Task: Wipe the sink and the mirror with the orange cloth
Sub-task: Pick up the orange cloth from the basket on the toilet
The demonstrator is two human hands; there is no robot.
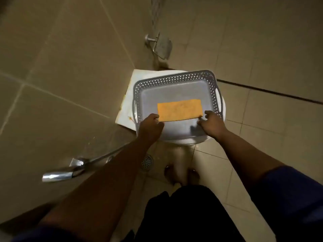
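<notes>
A folded orange cloth [180,110] lies flat inside a grey perforated plastic basket [173,79]. The basket rests on a closed white toilet [125,109]. My left hand [151,127] pinches the cloth's near left corner. My right hand [212,124] has its fingertips on the cloth's near right corner. Neither the sink nor the mirror is in view.
Beige tiled walls meet in a corner behind the toilet. A chrome paper holder [161,45] hangs on the right wall. A chrome spray handle [61,174] with its hose hangs on the left wall. A round floor drain [146,161] and my feet are below.
</notes>
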